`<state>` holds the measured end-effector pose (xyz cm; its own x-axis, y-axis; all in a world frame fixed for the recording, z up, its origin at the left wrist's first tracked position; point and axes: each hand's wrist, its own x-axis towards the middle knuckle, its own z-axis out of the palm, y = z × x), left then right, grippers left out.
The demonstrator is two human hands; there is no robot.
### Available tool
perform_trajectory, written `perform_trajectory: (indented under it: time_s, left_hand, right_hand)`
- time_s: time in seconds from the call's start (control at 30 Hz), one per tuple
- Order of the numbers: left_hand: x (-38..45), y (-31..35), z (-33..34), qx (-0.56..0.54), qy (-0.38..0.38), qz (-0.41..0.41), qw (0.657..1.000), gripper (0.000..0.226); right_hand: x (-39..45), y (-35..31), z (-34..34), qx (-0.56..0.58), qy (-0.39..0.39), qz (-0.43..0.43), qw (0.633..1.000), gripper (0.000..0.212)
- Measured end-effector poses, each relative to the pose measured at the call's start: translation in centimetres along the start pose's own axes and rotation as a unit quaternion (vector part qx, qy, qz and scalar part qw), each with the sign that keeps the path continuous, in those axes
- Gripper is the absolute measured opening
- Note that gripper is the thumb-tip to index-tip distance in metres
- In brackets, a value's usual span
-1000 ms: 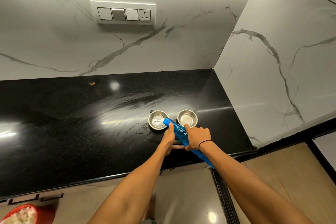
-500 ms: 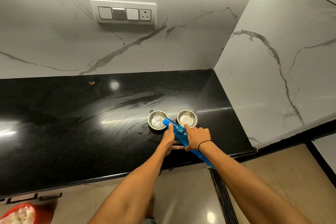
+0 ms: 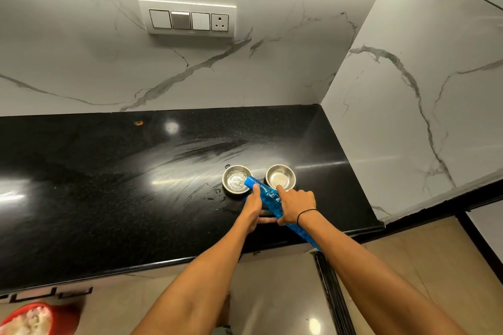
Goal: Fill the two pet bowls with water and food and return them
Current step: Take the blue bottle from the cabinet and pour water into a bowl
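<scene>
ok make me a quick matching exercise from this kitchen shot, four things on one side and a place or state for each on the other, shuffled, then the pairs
Things:
1. left bowl
2. right bowl
3. blue bottle
4. red container

Places or states:
A. bottom left corner of the view, white contents inside
B. tilted, its mouth over a bowl, held by the left hand and right hand
C. on the black counter, nearer the side wall, looks empty
D. under the bottle's mouth, rippled shine inside

Pairs: 1-D, 2-C, 3-B, 4-A
</scene>
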<state>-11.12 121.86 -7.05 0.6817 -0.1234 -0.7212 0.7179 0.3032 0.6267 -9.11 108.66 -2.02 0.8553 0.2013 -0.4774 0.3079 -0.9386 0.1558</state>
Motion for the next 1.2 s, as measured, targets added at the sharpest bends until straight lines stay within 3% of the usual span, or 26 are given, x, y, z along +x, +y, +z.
perform_trajectory:
  time_s: [0.47, 0.73, 0.87, 0.97, 1.07, 1.2]
  left_hand:
    - [-0.1, 0.8, -0.1, -0.002, 0.028, 0.034, 0.999, 0.067]
    - [-1.8, 2.5, -0.5, 0.057, 0.056, 0.129, 0.988, 0.047]
    - [-1.8, 2.9, -0.8, 0.175, 0.067, 0.227, 0.956, 0.057]
    - [-1.9, 3.8, -1.1, 0.290, -0.031, 0.286, 0.913, 0.049]
    - [-1.8, 4.9, -0.9, 0.383, -0.133, 0.292, 0.866, 0.071]
    - [-0.8, 9.2, 1.6, 0.441, -0.136, 0.334, 0.822, 0.073]
  right_hand:
    - [-0.2, -0.1, -0.2, 0.031, 0.033, 0.001, 0.999, 0.096]
    - [-0.7, -0.8, -0.9, 0.105, 0.074, 0.001, 0.992, 0.090]
    - [-1.7, -0.4, -1.4, 0.179, 0.109, 0.009, 0.978, 0.082]
    - [-2.8, 0.8, -1.8, 0.280, 0.146, 0.019, 0.949, 0.085]
    - [-3.3, 2.2, -2.4, 0.379, 0.165, 0.028, 0.910, 0.074]
    - [-2.0, 4.1, -4.3, 0.466, 0.213, 0.044, 0.858, 0.069]
